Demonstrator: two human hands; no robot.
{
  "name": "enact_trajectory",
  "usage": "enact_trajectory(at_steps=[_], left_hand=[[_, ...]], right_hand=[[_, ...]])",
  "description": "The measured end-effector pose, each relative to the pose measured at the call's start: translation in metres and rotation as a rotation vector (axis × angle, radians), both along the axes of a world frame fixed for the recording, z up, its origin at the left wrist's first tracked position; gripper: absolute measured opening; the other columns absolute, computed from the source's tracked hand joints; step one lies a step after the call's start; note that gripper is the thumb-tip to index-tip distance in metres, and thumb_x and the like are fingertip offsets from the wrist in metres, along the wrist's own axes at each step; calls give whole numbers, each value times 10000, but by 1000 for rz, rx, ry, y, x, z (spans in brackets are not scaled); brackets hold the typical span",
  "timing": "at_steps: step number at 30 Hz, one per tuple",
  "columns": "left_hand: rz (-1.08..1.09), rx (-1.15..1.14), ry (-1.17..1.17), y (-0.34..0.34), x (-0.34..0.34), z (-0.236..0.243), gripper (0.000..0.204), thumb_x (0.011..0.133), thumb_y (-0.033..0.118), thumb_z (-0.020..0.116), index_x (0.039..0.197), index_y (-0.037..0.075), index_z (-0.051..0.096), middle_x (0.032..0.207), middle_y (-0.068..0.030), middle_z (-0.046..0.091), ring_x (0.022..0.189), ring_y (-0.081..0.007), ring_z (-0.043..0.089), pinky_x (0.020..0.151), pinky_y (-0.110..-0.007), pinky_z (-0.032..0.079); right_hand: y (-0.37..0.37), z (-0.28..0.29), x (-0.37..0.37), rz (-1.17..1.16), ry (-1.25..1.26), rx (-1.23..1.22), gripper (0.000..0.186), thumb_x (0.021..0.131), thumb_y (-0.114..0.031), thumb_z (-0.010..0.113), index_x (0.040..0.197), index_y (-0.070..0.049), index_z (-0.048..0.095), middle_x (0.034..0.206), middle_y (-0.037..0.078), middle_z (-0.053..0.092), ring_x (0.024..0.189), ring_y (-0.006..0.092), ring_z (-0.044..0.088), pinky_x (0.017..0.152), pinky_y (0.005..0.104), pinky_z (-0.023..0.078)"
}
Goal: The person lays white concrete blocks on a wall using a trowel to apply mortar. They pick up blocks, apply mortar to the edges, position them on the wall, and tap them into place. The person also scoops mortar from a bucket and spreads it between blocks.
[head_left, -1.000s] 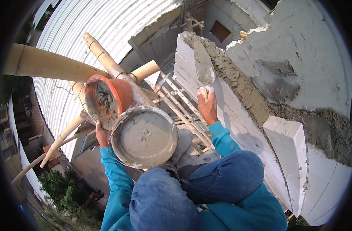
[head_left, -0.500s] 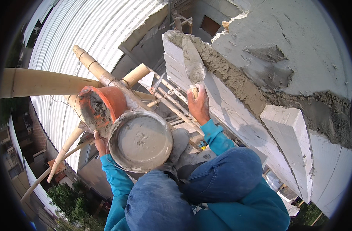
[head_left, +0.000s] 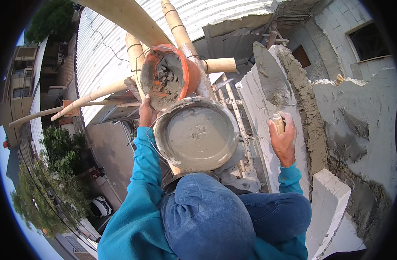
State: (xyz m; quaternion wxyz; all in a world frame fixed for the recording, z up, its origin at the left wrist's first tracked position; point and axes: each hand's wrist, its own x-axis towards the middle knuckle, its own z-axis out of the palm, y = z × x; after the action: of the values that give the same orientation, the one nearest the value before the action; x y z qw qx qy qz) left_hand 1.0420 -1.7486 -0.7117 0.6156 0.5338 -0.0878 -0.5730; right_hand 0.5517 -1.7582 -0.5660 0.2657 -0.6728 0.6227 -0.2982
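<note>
My left hand [head_left: 146, 113] is closed on the lower rim of an orange bucket [head_left: 192, 73], which tips toward me with grey mortar inside. Right below it stands a round pail [head_left: 160, 143], its rim crusted, full of smooth wet mortar [head_left: 199, 130]. In my right hand [head_left: 284, 138] is the wooden handle of a trowel, fingers wrapped round it. The mortar-smeared trowel blade [head_left: 271, 71] points away from me, over the white block wall [head_left: 261, 102] and beside the mortar bed [head_left: 306, 95] along its top.
Bamboo scaffold poles [head_left: 94, 96] cross at the left and behind the bucket. A white block [head_left: 328, 197] stands by the wall at the lower right. Farther right is a grey plastered wall [head_left: 359, 104]. A corrugated roof [head_left: 105, 39] lies beyond; a paved yard [head_left: 107, 147] lies far below.
The view has swung, so the pail and bucket sit farther right in it. My right hand keeps the trowel, its blade now nearer the wall's outer side. My left hand stays on the bucket.
</note>
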Motion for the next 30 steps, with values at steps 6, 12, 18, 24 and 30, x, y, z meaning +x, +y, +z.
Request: enact_trajectory(at_steps=[6, 12, 18, 24, 30], left_hand=[[0, 41, -69, 1, -4, 3, 444, 1069, 268, 393, 1443, 29, 380, 1401, -172, 515, 1232, -359, 574, 935, -591, 555], [76, 72, -101, -1, -16, 10, 466, 1061, 285, 423, 1421, -8, 388, 1400, -216, 496, 1247, -360, 552, 1012, -566, 504], [103, 63, -84, -3, -20, 11, 442, 1066, 260, 399, 1429, 8, 382, 1389, -197, 508, 1224, -354, 572, 965, -553, 542], [143, 94, -126, -4, -19, 0, 442, 1050, 282, 450, 1428, 58, 406, 1354, -146, 543, 1176, -332, 602, 886, -561, 572], [192, 118, -169, -4, -19, -9, 447, 1018, 316, 518, 1395, 82, 466, 1253, -112, 602, 1060, -265, 641, 780, -478, 577]], right_hand=[[-93, 118, 48, 595, 397, -300, 267, 796, -82, 715, 1022, 9, 604, 916, 181, 599, 829, 361, 641, 708, 436, 520], [-94, 158, 139, 829, 762, -441, 146, 758, -67, 703, 895, -44, 661, 824, 82, 618, 782, 237, 650, 660, 384, 512], [-115, 109, 259, 919, 1024, -519, 122, 826, -101, 642, 884, -133, 744, 842, 27, 687, 818, 217, 684, 681, 365, 487], [-103, 82, 332, 951, 1323, -298, 196, 809, -177, 667, 960, -157, 792, 933, 47, 762, 883, 232, 733, 653, 441, 538], [-108, 71, 349, 1127, 1187, -185, 268, 782, -231, 664, 994, -124, 789, 1005, 78, 763, 917, 233, 742, 723, 431, 582]])
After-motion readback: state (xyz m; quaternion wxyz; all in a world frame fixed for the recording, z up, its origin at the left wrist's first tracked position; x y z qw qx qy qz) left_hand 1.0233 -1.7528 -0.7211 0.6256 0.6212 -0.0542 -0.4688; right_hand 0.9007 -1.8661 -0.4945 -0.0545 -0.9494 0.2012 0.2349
